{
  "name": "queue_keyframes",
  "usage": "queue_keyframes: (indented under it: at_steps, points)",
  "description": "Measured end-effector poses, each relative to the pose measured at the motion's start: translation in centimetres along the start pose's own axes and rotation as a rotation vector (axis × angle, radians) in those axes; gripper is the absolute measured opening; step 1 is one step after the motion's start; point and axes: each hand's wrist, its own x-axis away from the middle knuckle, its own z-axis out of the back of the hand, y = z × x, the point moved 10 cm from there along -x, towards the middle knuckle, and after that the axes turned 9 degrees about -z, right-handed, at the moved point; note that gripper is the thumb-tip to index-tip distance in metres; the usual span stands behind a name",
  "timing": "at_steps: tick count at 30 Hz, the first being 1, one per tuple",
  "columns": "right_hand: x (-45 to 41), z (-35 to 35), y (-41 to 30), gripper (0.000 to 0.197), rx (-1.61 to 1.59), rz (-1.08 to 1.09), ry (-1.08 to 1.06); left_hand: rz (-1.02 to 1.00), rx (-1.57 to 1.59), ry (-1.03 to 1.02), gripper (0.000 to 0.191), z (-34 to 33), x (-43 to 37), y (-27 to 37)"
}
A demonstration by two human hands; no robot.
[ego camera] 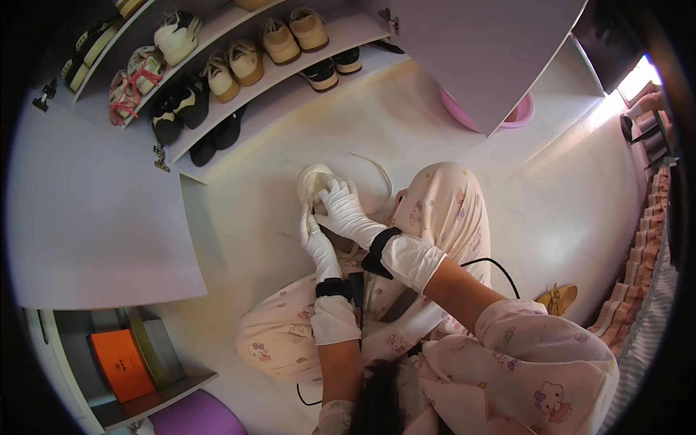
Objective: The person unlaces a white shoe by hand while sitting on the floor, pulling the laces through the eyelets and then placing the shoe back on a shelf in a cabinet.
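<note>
Both my hands wear white gloves with black straps at the wrists. My left hand (pixel 317 244) holds a cream-white shoe (pixel 314 173) by its side, near the floor in front of my crossed legs. The fingers of my right hand (pixel 341 202) are on the shoe's upper, around its opening; what they pinch there cannot be made out. A pale shoelace (pixel 387 176) curves in a loop over the floor to the right of the shoe. Another shoe, partly hidden, seems to lie under my forearms by my lap.
An open shoe cabinet (pixel 272 122) holds several pairs of shoes on its shelves. Its doors (pixel 103 217) stand open. A pink basin (pixel 524 111) is behind the right door. A yellow buckled sandal (pixel 560 299) lies at right, an orange box (pixel 120 364) at lower left. Black cables run beside me.
</note>
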Motion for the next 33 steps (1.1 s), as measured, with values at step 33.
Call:
queue_keyframes:
  at_steps: [33]
  points:
    - [-1.5,3.1,-0.1,0.035,-0.079,-0.063,-0.030,0.136,0.186,0.197,0.032,5.3,0.3,-3.9]
